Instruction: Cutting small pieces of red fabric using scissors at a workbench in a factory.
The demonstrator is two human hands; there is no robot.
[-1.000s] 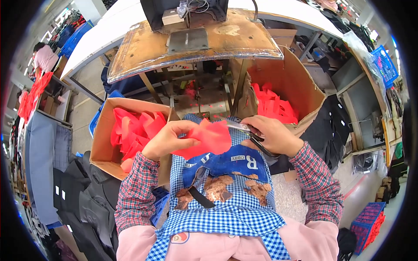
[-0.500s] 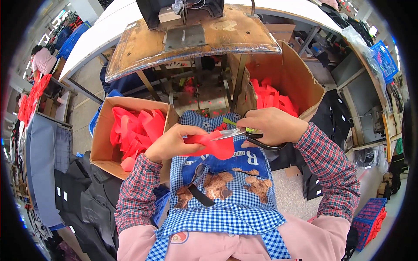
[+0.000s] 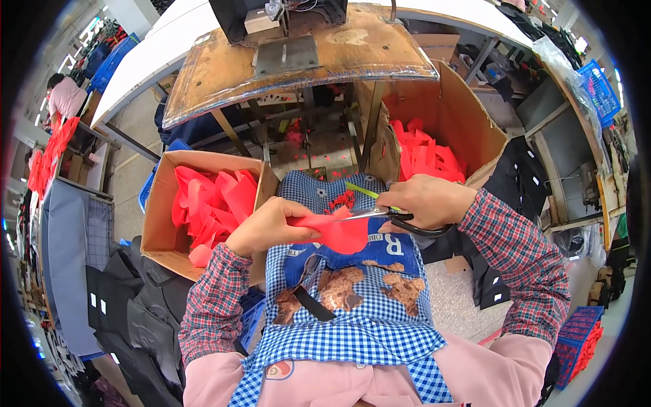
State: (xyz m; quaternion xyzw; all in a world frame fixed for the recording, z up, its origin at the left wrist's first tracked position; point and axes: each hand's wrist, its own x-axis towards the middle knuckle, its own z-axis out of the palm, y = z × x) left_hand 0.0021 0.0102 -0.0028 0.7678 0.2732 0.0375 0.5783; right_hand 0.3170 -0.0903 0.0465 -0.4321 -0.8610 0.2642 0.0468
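Over my lap, my left hand [image 3: 278, 222] pinches a red fabric piece [image 3: 342, 234] by its left end. My right hand [image 3: 427, 201] grips scissors [image 3: 424, 229] with black handles, whose blades lie against the upper edge of the red piece. A yellow-green strip [image 3: 361, 190] sticks out by the right fingers; what it belongs to I cannot tell. Small red scraps [image 3: 344, 199] lie on my blue checked apron [image 3: 366, 339], just beyond the fabric. The apron also carries a short black strip [image 3: 313, 304].
A cardboard box [image 3: 156, 234] of red pieces stands at my left, another box [image 3: 468, 115] of them at the far right. Ahead is a worn wooden machine table [image 3: 366, 51]. Dark fabric panels [image 3: 129, 298] lie at the left. Red scraps dot the floor under the table.
The scissor blades have come closer together at the fabric's upper edge. My right hand has dropped slightly, and the red piece hangs a little lower.
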